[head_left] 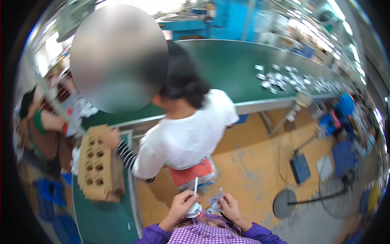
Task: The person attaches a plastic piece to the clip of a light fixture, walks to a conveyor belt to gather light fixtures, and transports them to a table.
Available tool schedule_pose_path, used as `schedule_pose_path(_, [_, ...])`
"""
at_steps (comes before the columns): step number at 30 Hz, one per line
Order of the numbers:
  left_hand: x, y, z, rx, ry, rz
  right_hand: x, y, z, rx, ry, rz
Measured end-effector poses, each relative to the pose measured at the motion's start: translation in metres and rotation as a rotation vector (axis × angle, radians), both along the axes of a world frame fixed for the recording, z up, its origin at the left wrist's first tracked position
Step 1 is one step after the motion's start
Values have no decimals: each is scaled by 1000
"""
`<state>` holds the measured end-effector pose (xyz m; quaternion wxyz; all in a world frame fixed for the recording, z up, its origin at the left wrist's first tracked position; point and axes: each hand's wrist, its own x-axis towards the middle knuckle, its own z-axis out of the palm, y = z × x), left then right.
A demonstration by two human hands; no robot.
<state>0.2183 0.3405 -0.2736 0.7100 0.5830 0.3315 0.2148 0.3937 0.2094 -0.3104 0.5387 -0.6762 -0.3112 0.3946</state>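
Note:
In front of my chequered purple apron (211, 234), my left hand (181, 205) is closed on a white round piece (194, 211). A slim white stick (196, 186) rises from the same grip, its tip dark. Close beside it, my right hand (230, 207) pinches a small pale, partly see-through piece (215, 199), whose exact kind I cannot make out. A small gap separates the two hands, and both are held at waist height.
A co-worker in a white shirt (191, 138) stands just ahead, one hand at a stack of cardboard dividers (95, 162) with round holes. Small white parts (296, 79) lie on the green conveyor (227, 61). At right stand a fan (333, 191) and a blue box (300, 167).

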Motion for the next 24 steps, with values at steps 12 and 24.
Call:
schedule_pose_path(12, [128,-2,-19,-58,11,-602,33,-75,8,18,69,-565])
schedule_pose_path(24, [306,-51,-15,-105,-27,-551,201,-137,31,337,504,-834])
